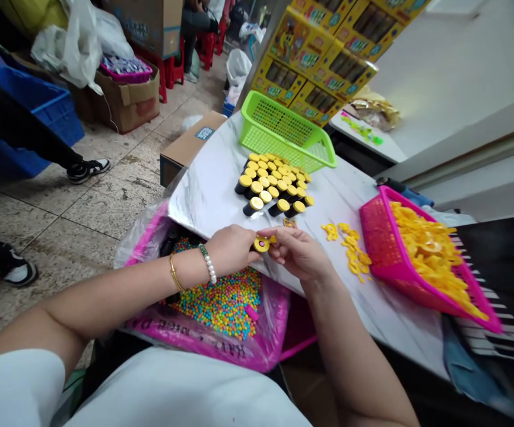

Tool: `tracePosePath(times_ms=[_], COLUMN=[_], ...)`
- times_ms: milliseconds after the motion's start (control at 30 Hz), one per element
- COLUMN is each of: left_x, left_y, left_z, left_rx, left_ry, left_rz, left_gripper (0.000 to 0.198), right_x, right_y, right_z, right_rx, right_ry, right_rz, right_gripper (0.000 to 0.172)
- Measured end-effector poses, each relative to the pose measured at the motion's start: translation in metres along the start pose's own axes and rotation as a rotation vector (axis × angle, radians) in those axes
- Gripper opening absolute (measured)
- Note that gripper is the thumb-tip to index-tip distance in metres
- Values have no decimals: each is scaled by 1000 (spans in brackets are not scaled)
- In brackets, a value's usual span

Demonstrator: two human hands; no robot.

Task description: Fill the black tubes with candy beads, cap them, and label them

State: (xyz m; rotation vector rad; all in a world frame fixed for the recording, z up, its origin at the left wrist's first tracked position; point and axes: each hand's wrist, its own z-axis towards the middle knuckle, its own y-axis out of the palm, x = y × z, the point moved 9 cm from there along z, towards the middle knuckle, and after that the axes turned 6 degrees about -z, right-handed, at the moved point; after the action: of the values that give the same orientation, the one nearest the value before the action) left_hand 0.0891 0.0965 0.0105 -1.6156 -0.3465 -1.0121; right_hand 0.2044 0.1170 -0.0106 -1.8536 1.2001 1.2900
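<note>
My left hand (234, 248) is closed around a small dark tube with a yellow top (261, 245); a pink spot shows in its middle. The fingertips of my right hand (300, 252) pinch a small yellow plastic piece (273, 239) at the tube's edge. Just beyond my hands, several black tubes with yellow caps (275, 181) stand grouped on the marbled table (212, 196). Loose yellow plastic pieces (352, 252) lie to the right of my right hand. Under my left wrist, colourful candy balls (216, 302) fill a plastic-lined pink tray (257, 356), with a small pink scoop-like piece (251, 313) on them.
A pink basket (379, 237) heaped with yellow plastic parts stands on the right. Behind the tubes sits a green basket (288, 133), near stacked yellow boxes (310, 71). Cartons (190, 142), a blue crate (56, 115) and another person's legs (29, 136) are on the left.
</note>
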Motion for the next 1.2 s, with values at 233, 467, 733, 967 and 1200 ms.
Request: tracePosePath(times_ms=[233, 467, 733, 967, 1200], left_x=[0, 1, 2, -2, -14], left_y=[2, 3, 2, -3, 7], left_z=[3, 2, -4, 1, 3], left_rx=[-8, 27, 78, 92, -266], left_ry=[-1, -26, -25, -48, -296], left_rz=[102, 162, 194, 116, -780], left_gripper=[33, 37, 38, 34, 24], right_x=[-3, -15, 6, -7, -9], right_y=[-1, 10, 19, 10, 19], right_z=[3, -13, 1, -19, -6], right_rx=[-118, 51, -73, 341, 366], right_ry=[70, -31, 137, -156, -203], right_rz=[-165, -500, -195, -562, -471], right_gripper=[43, 27, 34, 23, 22])
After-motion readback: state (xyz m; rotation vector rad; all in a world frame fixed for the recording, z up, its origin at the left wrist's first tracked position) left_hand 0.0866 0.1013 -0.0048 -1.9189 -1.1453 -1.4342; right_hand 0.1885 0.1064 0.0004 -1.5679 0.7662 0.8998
